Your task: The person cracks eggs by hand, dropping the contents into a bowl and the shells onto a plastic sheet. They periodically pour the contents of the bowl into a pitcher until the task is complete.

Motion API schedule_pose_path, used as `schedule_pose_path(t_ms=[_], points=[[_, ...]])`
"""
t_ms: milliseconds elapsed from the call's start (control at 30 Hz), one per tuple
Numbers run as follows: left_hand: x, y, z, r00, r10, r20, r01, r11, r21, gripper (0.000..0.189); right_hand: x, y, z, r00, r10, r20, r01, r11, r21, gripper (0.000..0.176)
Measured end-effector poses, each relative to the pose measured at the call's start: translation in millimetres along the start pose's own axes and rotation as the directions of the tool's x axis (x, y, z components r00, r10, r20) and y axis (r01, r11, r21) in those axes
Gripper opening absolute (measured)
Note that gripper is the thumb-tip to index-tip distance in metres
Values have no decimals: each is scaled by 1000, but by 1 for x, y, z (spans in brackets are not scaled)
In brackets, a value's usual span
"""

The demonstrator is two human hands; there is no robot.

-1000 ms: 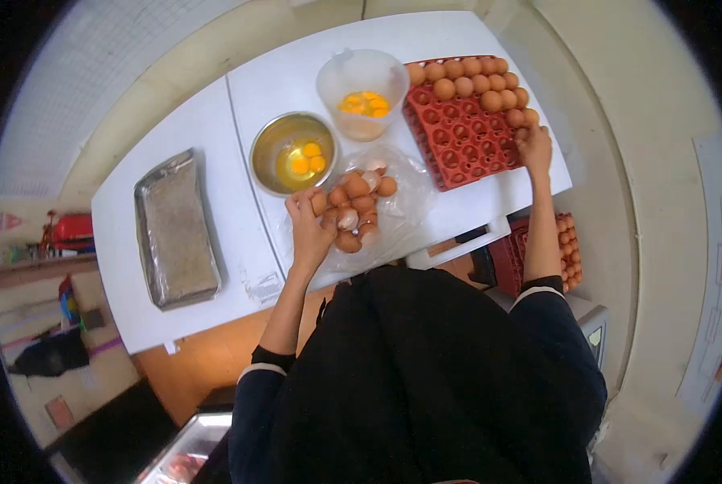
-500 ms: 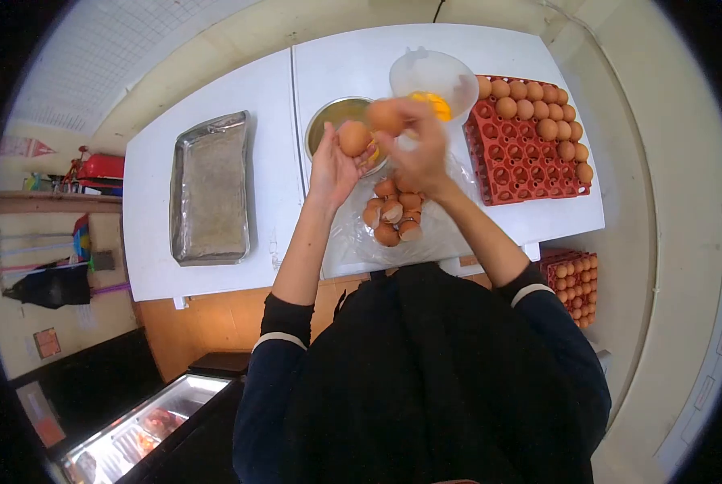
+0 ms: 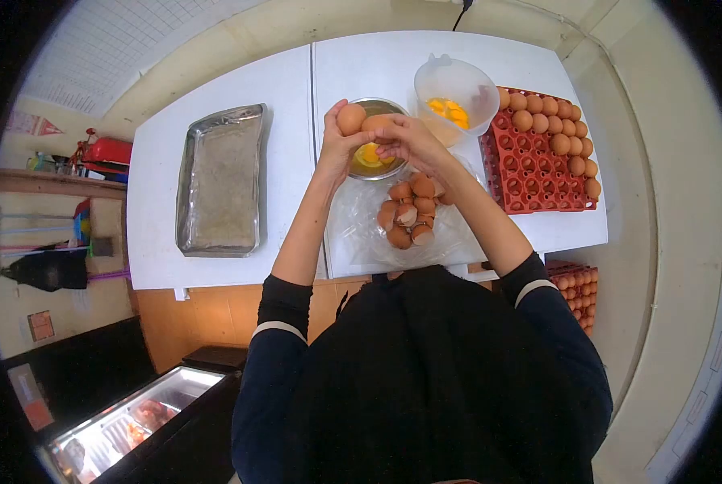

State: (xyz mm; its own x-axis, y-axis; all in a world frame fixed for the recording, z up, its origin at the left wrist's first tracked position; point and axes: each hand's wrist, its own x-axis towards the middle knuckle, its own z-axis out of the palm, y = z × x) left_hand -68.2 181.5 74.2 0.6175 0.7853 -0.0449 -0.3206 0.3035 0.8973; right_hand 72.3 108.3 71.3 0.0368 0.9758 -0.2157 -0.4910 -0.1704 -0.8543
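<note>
My left hand is closed round a brown egg, above the left rim of a metal bowl. Close beside that egg, my right hand grips another brown egg, partly covered by its fingers. Yellow yolk shows in the bowl below both hands. To the right of the bowl stands a translucent plastic bowl with several yolks in it. Broken eggshells lie heaped on a clear plastic bag, nearer to me.
A red egg tray on the table's right side holds several whole eggs along its far and right parts. A rectangular metal pan lies on the left of the white table. More trayed eggs sit lower, beyond the table's front right edge.
My right hand has moved left and down, bringing its egg right up to the egg in my left hand. The whole view has shifted slightly.
</note>
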Motion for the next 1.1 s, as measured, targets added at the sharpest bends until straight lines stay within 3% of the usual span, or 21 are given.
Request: schedule_pose_path(t_ms=[67,200,400,467,500,567,667,800,1100], points=[[3,-1,-3,1000,22,-9,-21,995,94,78,-1,-2,0,1000,-12,-8,11,997,-75,30],[2,-4,-3,1000,20,12,-21,993,116,77,-4,-14,5,998,3,-64,-21,959,-282,32],[8,-20,-9,984,175,-30,-154,924,349,74,2,-14,4,995,31,-90,-63,926,-371,33],[13,-28,-16,962,265,-72,-185,819,543,74,5,-9,5,995,14,-96,-51,915,-401,32],[10,-26,-13,961,265,-73,-184,819,543,74,7,-6,4,995,-4,-100,-40,901,-431,31],[6,-22,-5,933,353,-68,-183,630,755,68,12,-3,2,996,-5,-93,-37,894,-447,32],[4,-20,-1,919,387,-78,-167,560,811,68,21,7,-5,996,-26,-82,-17,876,-481,37],[8,-26,-8,917,398,-37,-231,602,764,67,25,10,-9,997,-63,-48,29,851,-524,46],[10,-24,-10,887,463,-4,-274,533,801,67,31,7,-17,997,-71,0,58,824,-564,47]])
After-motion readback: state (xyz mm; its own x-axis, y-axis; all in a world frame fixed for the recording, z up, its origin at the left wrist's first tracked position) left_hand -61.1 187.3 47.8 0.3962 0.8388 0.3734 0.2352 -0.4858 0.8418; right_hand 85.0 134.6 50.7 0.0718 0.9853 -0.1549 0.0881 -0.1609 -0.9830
